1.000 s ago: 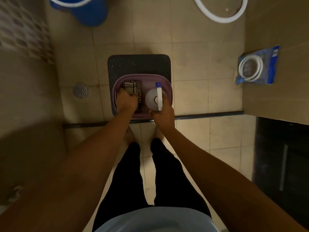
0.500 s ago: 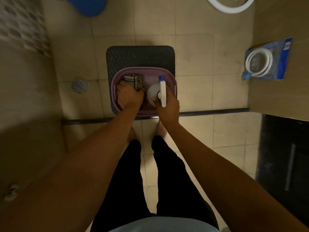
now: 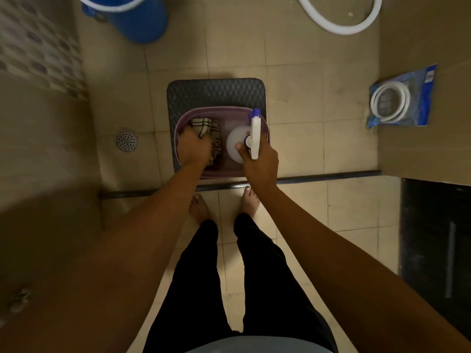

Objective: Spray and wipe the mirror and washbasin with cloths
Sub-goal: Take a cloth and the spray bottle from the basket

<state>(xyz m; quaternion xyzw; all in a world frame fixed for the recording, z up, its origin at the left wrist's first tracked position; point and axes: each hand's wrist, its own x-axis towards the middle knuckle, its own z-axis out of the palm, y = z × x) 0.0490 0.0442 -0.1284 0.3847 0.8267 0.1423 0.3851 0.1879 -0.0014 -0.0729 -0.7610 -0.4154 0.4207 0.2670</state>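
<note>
A purple plastic basket point(image 3: 230, 110) stands on a dark stool point(image 3: 216, 91) on the tiled floor in front of my feet. Inside it lies a checked cloth point(image 3: 207, 127), white with dark lines. My left hand point(image 3: 195, 149) reaches into the basket's left half and closes on that cloth. A white spray bottle point(image 3: 235, 143) with a blue nozzle tip stands in the right half, seen from above. My right hand point(image 3: 261, 164) grips it around the neck and trigger. Neither mirror nor washbasin is in view.
A blue bucket point(image 3: 132, 19) stands at the top left and a white ring rim point(image 3: 339, 24) at the top right. A round floor drain point(image 3: 126, 140) lies left of the stool. A blue packet holding a coiled white hose point(image 3: 400, 103) rests on a ledge at right.
The view has shifted slightly. My right hand's grip sits a little higher on the spray bottle and my left hand has closed further over the cloth. Basket and stool stay in place.
</note>
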